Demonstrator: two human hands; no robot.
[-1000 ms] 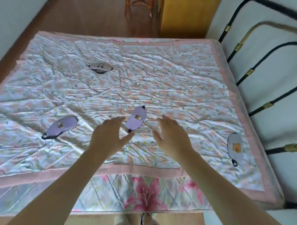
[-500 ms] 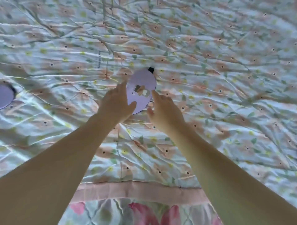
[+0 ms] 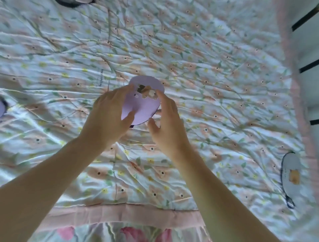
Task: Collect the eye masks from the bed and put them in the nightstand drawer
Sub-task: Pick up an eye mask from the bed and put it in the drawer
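Note:
A lilac eye mask (image 3: 145, 105) with a small bear print is lifted off the flowered quilt (image 3: 215, 77), near the middle of the bed. My left hand (image 3: 108, 119) grips its left edge between thumb and fingers. My right hand (image 3: 165, 121) pinches its right edge. A pale blue eye mask (image 3: 290, 174) with an orange figure lies flat near the bed's right edge. Part of another lilac mask (image 3: 2, 108) shows at the left border, and a dark-rimmed mask (image 3: 72, 2) at the top. The nightstand is out of view.
The quilt's pink border (image 3: 120, 214) runs along the near edge, with a pink lily-print sheet (image 3: 134, 233) below it. Black bars of the bed frame (image 3: 309, 67) stand along the right side.
Both hands reached forward and closed on the middle lilac mask, which now tilts up off the quilt. The camera has moved much closer to the bed.

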